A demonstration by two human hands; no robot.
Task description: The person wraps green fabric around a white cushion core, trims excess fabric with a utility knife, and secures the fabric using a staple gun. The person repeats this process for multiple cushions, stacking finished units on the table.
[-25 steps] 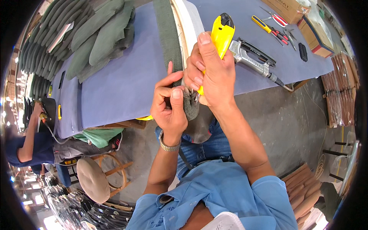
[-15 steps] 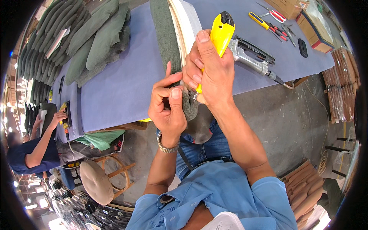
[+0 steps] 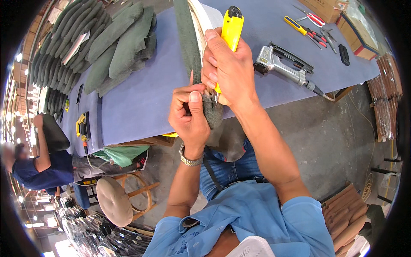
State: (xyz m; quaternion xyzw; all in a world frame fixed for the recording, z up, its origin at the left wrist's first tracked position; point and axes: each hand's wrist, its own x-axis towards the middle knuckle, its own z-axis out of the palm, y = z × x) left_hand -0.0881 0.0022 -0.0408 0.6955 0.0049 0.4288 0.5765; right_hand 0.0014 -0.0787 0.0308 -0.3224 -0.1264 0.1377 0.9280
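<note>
My right hand [image 3: 233, 68] is wrapped round a yellow utility knife [image 3: 233, 32], its handle standing up and its blade pointing down. The blade touches or sits just beside the near end of a long part covered in dark green fabric [image 3: 212, 113]. Thumb and bent fingers of my left hand [image 3: 191, 112] pinch the fabric edge close to the blade; the exact pinch is partly hidden. A pale frame edge [image 3: 200, 21] runs along the fabric, away from me. Right of my right hand, a silver staple gun [image 3: 284, 64] lies on the blue-covered table [image 3: 141, 103].
Green padded pieces [image 3: 124, 51] are stacked at far left. Pliers [image 3: 329, 39], a yellow-handled screwdriver [image 3: 295, 25] and cardboard boxes [image 3: 357, 36] lie at far right. A co-worker [image 3: 43, 167] holds a dark panel [image 3: 55, 133] at left, behind a round stool [image 3: 113, 201].
The knife has become more upright and shifted slightly left in my right hand's grip, near the fabric end. At left, the co-worker's hand has left the yellow tool, and the dark panel is raised.
</note>
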